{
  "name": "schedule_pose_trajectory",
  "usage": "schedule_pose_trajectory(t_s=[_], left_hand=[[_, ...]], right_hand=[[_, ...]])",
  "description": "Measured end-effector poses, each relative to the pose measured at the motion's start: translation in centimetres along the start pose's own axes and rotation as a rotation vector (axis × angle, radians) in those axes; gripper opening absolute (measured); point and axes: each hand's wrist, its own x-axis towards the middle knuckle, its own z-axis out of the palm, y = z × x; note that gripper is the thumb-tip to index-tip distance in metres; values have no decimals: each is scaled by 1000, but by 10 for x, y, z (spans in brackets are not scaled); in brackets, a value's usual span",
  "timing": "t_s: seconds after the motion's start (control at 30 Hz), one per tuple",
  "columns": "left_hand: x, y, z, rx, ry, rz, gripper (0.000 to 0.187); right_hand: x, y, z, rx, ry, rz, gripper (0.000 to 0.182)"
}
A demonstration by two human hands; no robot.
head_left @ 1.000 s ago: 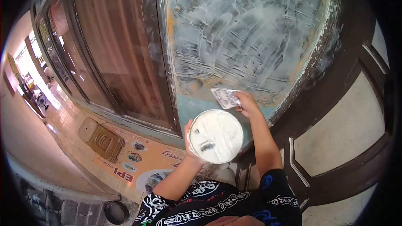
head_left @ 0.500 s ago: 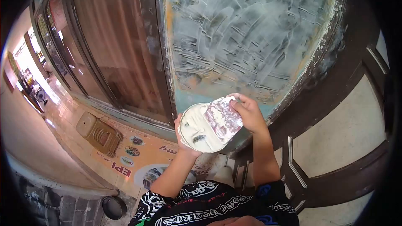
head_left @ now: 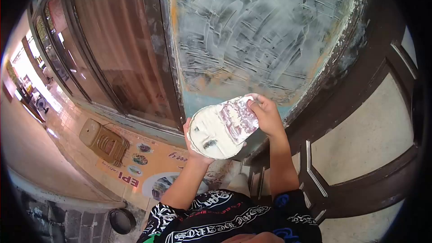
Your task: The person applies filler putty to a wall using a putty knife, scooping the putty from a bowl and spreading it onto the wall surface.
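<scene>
My left hand (head_left: 196,153) holds a round container (head_left: 209,137) of white paste from its left and lower side. Dark marks show in the paste. Between thumb and fingers, my right hand (head_left: 266,113) grips a flat scraper (head_left: 238,119), reddish and smeared with white paste. The scraper lies over the container's right side, its far edge in the paste. Beyond both hands stands a wall panel (head_left: 252,36) streaked with white and grey paste.
A brown plastic stool (head_left: 103,141) lies on a printed orange banner (head_left: 135,164) at the left. A dark round pan (head_left: 122,221) is at the lower left. Glass with a brown curtain (head_left: 121,40) stands left of the panel, and dark-framed panelling (head_left: 364,130) at the right.
Both hands, with the container and scraper, have shifted slightly left and up in the view. The surroundings have also shifted slightly. Both grips are unchanged.
</scene>
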Motion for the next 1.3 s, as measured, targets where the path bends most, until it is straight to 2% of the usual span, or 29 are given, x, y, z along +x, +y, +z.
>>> schedule_pose_trajectory(t_s=[0.17, 0.27, 0.37, 0.43, 0.57, 0.63, 1.03, 1.07, 1.17, 1.3], left_hand=[[3, -4, 10, -45, -43, -41, 84], [7, -5, 2, -16, 14, -22, 83], [5, -3, 8, -42, -17, -49, 83], [7, -4, 6, 26, 55, -16, 84], [8, -4, 6, -58, -81, -38, 83], [8, -4, -2, -20, 21, 32, 81], [5, -1, -8, -5, 142, 100, 81], [3, -1, -4, -80, 24, 50, 80], [5, -1, -12, -6, 132, 89, 79], [5, 0, -10, -72, 30, 61, 80]], right_hand=[[4, 8, -3, -8, 41, -21, 25], [1, 3, 1, -29, 21, 7, 25], [-2, 1, 0, -88, 4, -19, 25], [-3, 0, 0, -50, 12, -13, 26], [-6, 1, 6, -24, -29, 2, 26], [-3, 8, 4, -32, -47, -20, 26], [-2, 12, 2, -147, 27, 9, 27], [-1, 14, -1, -119, 18, 2, 27], [-4, 6, 14, -14, 5, -1, 27], [-4, -1, 17, -78, -67, 30, 26]])
